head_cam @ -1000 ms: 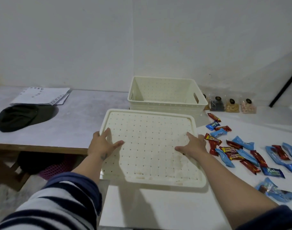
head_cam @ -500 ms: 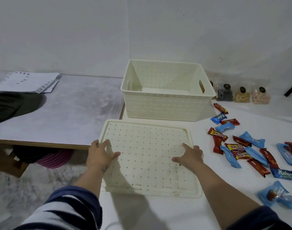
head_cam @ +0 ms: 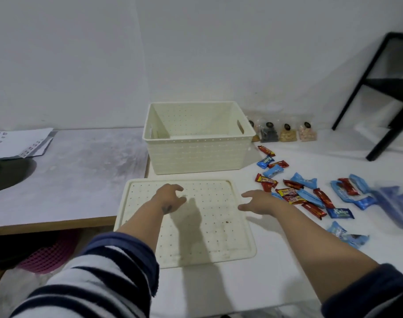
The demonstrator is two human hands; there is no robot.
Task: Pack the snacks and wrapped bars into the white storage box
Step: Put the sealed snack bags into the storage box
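Both hands have lifted off the cream perforated plastic lid (head_cam: 186,222), which now lies flat on the white table (head_cam: 276,278). The left hand (head_cam: 170,197) hovers over it, fingers loosely curled, empty; the right hand (head_cam: 257,201) at its 3 o'clock edge is spread, empty. The white perforated storage box (head_cam: 196,154) stands open at 12 o'clock. Red and blue wrapped bars (head_cam: 310,198) lie scattered at 3 o'clock; four clear snack pouches (head_cam: 285,133) stand beside the box.

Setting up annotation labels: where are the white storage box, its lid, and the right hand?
white storage box (head_cam: 197,157), head view, front wall.
lid (head_cam: 209,228), head view, perforated top.
right hand (head_cam: 260,201), head view, back of hand.
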